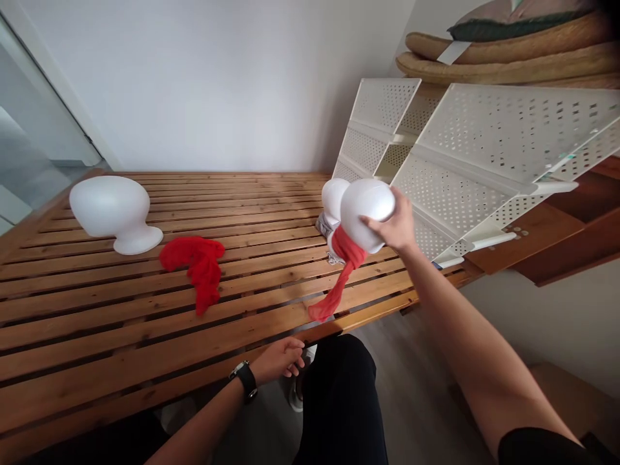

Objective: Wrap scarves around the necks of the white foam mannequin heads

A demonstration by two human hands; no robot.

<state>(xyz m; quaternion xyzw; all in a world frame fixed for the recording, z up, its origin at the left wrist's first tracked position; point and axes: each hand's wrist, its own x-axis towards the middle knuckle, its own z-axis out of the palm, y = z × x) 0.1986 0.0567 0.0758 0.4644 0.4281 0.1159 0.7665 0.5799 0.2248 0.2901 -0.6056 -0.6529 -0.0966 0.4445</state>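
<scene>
My right hand (394, 226) grips the rounded top of a white mannequin head (365, 210), fingers spread over its right side. Around that head's neck a red scarf (347, 248) is wrapped, and its loose end hangs down to the front of the slatted wooden surface. Just behind stands another white head (333, 199), partly hidden, with grey cloth (324, 225) at its neck. My left hand (279, 360) is by the front edge, fingers loosely curled and holding nothing. To the left, a bare white mannequin head (113, 210) stands beside a crumpled red cloth (196, 261).
White perforated panels (465, 155) lean at the right, close to my right hand. Several cushions (508, 55) are stacked behind them. The slatted wooden surface (261, 219) has gaps between its boards, and a wall (217, 84) closes off its back.
</scene>
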